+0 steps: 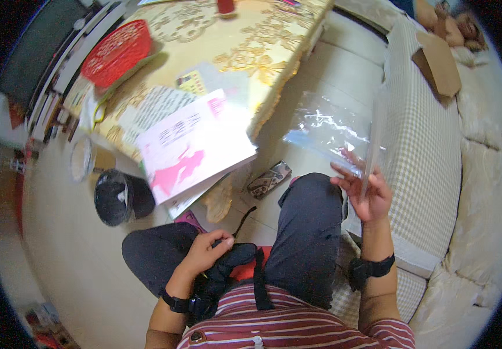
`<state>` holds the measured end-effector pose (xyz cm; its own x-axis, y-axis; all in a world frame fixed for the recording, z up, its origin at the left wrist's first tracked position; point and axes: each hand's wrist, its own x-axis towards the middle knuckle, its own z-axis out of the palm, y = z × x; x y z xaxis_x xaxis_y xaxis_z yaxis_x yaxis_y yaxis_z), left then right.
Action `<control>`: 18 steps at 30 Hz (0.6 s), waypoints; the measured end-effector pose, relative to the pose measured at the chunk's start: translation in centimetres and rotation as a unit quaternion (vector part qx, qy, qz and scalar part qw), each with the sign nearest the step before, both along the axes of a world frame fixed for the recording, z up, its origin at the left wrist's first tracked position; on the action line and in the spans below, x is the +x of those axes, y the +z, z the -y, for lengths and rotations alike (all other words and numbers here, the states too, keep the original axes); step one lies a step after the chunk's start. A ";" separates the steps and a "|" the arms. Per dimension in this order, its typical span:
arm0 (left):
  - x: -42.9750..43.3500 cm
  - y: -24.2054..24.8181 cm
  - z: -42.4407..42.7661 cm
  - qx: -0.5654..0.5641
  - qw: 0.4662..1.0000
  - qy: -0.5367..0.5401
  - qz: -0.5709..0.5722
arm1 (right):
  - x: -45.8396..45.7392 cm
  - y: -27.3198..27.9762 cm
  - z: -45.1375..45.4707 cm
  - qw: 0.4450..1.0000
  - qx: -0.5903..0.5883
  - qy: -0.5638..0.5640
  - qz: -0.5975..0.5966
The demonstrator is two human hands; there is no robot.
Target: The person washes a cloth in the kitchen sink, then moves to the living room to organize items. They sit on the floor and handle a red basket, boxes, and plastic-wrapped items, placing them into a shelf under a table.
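My right hand (369, 194), raised beside my right knee, has a clear plastic bag (336, 126) between its thumb and spread fingers. The bag is crinkled and glossy, with a blue patch near its left end, and hangs out over the floor. On my lap rests my left hand (209, 251), its fingers curled together with nothing visible in them, close to a black strap (245, 220). A white book with pink figures and printed writing (194, 144) lies at the table corner before me, on top of other papers or books.
The table (181, 19) has a patterned yellowish cloth, a red basket (120, 52) and printed sheets (157, 109). Below stand a black bin (122, 196) and a dark patterned box (269, 179). A sofa with a checked cover (421, 152) holds an open brown cardboard piece (440, 65); another person (449, 26) is behind.
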<state>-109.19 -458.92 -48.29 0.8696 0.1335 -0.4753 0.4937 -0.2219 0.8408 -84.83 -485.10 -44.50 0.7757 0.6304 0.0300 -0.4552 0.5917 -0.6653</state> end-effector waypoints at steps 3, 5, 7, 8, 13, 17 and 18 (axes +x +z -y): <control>-1.3 2.0 0.1 -0.067 0.990 -0.002 0.122 | -4.7 2.2 -3.1 0.996 0.002 0.084 -0.021; -2.4 3.0 -0.4 -0.151 0.979 0.013 0.137 | -7.6 3.0 -5.6 0.990 -0.004 0.140 -0.017; -3.8 3.9 -0.9 -0.225 0.961 0.042 0.153 | -10.1 3.8 -7.4 0.991 -0.048 0.122 0.007; -4.2 4.1 -0.9 -0.257 0.951 0.061 0.162 | -10.8 4.2 -7.9 0.993 -0.050 0.107 0.029; -5.2 4.0 -0.9 -0.261 0.932 0.073 0.240 | -12.7 6.7 -7.8 0.993 0.041 0.050 0.100; -5.2 3.5 -0.8 -0.258 0.929 0.040 0.263 | -13.6 8.1 -6.5 0.982 0.049 0.113 0.140; -5.1 3.4 -0.7 -0.266 0.923 0.035 0.278 | -13.8 7.8 -6.6 0.981 0.064 0.133 0.129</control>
